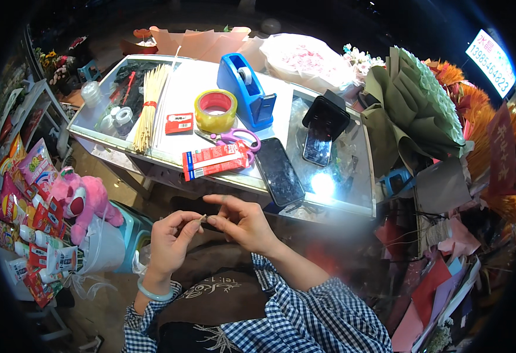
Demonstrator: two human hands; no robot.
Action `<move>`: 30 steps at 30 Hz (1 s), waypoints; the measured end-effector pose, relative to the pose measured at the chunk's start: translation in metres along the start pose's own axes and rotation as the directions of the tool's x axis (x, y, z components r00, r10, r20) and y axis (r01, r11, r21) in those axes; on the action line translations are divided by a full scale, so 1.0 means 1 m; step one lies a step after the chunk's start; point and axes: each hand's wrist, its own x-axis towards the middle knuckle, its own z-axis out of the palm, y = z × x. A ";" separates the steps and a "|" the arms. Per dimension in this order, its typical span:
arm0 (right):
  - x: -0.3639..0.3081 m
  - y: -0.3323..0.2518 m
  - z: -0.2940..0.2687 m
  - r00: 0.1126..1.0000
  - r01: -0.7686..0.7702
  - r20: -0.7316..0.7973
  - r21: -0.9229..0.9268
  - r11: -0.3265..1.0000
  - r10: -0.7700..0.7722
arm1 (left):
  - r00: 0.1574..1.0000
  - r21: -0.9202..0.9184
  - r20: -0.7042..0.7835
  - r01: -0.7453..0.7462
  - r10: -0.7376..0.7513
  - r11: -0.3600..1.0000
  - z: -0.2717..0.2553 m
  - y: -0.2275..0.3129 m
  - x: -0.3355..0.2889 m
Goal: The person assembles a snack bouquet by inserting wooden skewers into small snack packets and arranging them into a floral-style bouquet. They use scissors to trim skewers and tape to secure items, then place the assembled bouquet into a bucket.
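Both of my hands meet over my lap, in front of the table's near edge. My left hand (172,238), with a pale bracelet at the wrist, pinches a small pale piece (203,218) between thumb and fingertips. My right hand (243,225) comes in from the other side; its thumb and a finger close at the same piece, while the index finger stretches out above. The piece is too small to name. Closest on the table lie a red packet (216,161), purple-handled scissors (240,139) partly beneath it, and a black phone (279,172).
On the glass-topped table (110,140) stand a blue tape dispenser (243,94), a yellow tape roll (215,120), a bundle of sticks (150,109) and a propped phone (318,140). A pink plush toy (87,200) and snack packs sit left; wrapped bouquets (405,112) crowd the right.
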 end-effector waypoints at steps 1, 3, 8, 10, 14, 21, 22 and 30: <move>0.001 -0.001 0.000 0.999 -0.020 0.043 0.012 1.000 0.019 | 0.992 -0.144 0.074 0.109 -0.099 0.984 -0.006 0.000 0.000; 0.004 -0.001 0.000 0.982 0.165 0.100 -0.035 0.986 -0.161 | 0.963 -0.360 0.214 0.232 -0.162 0.904 -0.012 -0.003 0.003; 0.001 0.000 -0.003 0.971 0.128 0.208 -0.031 0.991 -0.119 | 0.886 -0.461 0.393 0.423 -0.248 0.781 -0.016 -0.008 0.007; 0.001 0.002 0.001 0.979 0.181 0.110 -0.080 0.980 -0.171 | 0.867 -0.508 0.442 0.453 -0.229 0.733 -0.015 -0.009 0.009; 0.001 0.004 0.006 0.993 0.085 -0.074 -0.124 0.989 -0.095 | 0.975 -0.319 0.195 0.165 -0.106 0.933 -0.009 -0.009 0.011; 0.008 0.013 0.007 0.997 0.048 0.048 0.263 0.964 -0.063 | 0.894 -0.300 0.380 0.362 -0.238 0.883 -0.026 0.000 0.020; 0.012 0.015 0.007 0.998 0.024 0.046 0.279 0.960 -0.038 | 0.898 -0.250 0.378 0.332 -0.224 0.909 -0.029 0.000 0.025; 0.083 0.036 0.010 0.981 0.103 -0.191 0.353 0.930 -0.037 | 0.962 0.425 0.248 -0.210 0.110 0.880 -0.044 -0.012 0.110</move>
